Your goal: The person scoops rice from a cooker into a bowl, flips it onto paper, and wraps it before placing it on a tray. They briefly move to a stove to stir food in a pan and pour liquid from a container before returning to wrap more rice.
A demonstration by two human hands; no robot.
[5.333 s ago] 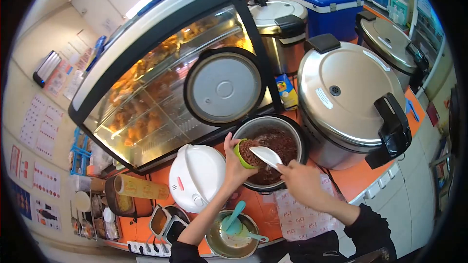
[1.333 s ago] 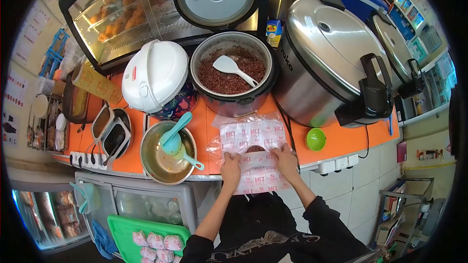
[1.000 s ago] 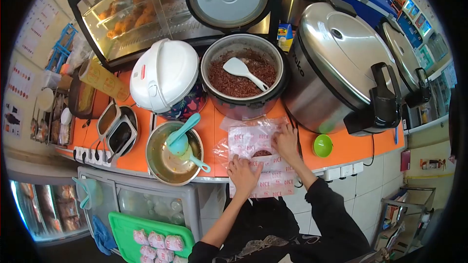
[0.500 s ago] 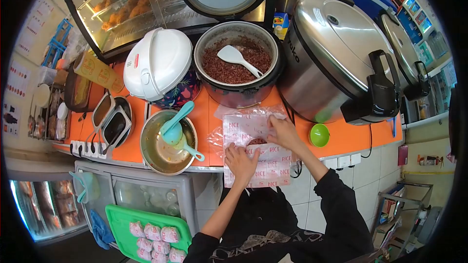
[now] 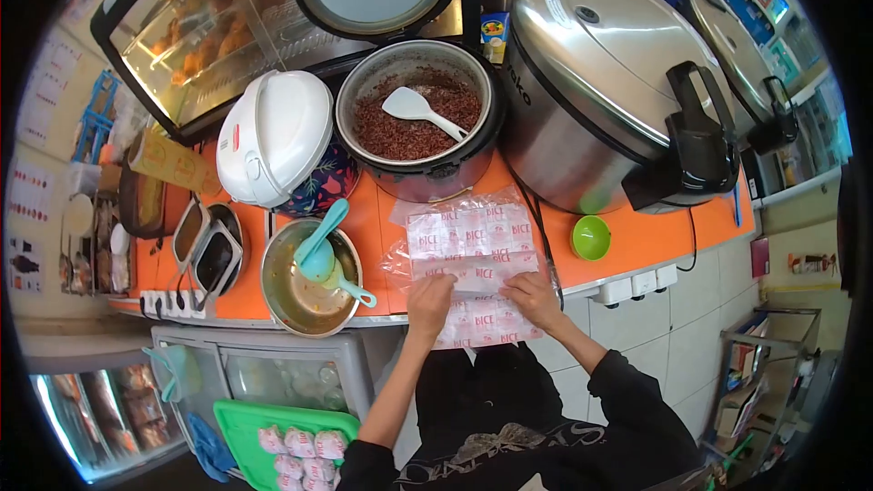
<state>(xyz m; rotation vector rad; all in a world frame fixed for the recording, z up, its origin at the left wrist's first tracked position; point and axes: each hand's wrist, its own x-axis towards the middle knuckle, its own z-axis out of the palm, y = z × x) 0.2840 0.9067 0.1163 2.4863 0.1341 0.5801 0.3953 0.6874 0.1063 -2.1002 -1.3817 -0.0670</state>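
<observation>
Printed "RICE" wrapping paper [image 5: 473, 235] lies at the front edge of the orange counter, its near part hanging over. A folded band crosses its middle. My left hand [image 5: 430, 305] pinches the left end of that fold, and my right hand [image 5: 535, 300] pinches the right end. Whatever lies under the fold is hidden. Clear plastic [image 5: 397, 259] pokes out on the left of the paper. Just behind stands an open rice cooker [image 5: 427, 184] with reddish-brown rice [image 5: 386, 127] and a white rice paddle [image 5: 423, 114] in it.
A steel bowl [image 5: 280, 300] with turquoise and green ladles sits left. To the right are a small green bowl [image 5: 592, 237] and a large steel rice cooker [image 5: 573, 150]. Several wrapped parcels [image 5: 300, 442] lie on a green tray [image 5: 238, 427] below left. A white-lidded pot [image 5: 273, 141] stands behind.
The paper has been folded over, and the rice that showed between my hands is now covered. My right hand has come down level with my left. The view has shifted slightly.
</observation>
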